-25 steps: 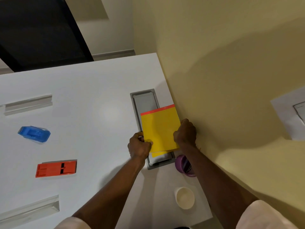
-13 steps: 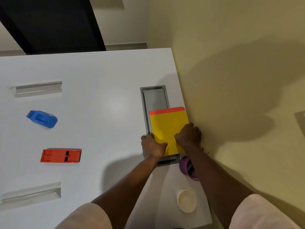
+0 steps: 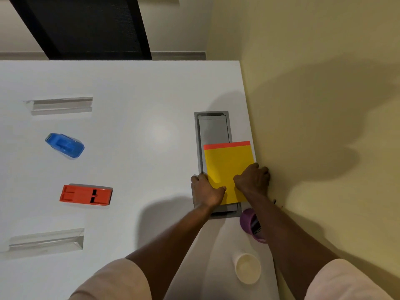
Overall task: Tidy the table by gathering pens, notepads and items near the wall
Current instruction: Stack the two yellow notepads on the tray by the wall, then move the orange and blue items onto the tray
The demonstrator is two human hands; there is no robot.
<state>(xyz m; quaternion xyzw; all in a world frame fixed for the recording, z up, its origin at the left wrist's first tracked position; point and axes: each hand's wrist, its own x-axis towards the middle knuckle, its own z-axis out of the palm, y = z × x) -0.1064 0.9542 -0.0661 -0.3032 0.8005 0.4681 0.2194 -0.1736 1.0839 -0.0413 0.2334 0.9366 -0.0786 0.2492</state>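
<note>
A yellow notepad point(image 3: 227, 163) with a red top strip lies flat over the grey cable hatch point(image 3: 213, 128) beside the yellow wall. My left hand point(image 3: 205, 191) grips its near left edge, thumb on top. My right hand point(image 3: 253, 180) holds its near right corner against the wall, fingers curled. A purple cup point(image 3: 249, 221) holding dark items stands just behind my right forearm. Further left on the white table point(image 3: 140, 105) lie a blue tape dispenser point(image 3: 65, 145) and an orange stapler point(image 3: 86, 194).
A cream cup point(image 3: 247, 268) stands near the table's front right edge. Two clear acrylic holders lie on the left, one at the back point(image 3: 60, 105) and one at the front point(image 3: 45, 241). A dark panel point(image 3: 86, 27) stands beyond the table's far edge.
The notepad has come down from a tilted, raised position to lie flat against the wall over the hatch. Both hands lowered with it, and the view shifted left.
</note>
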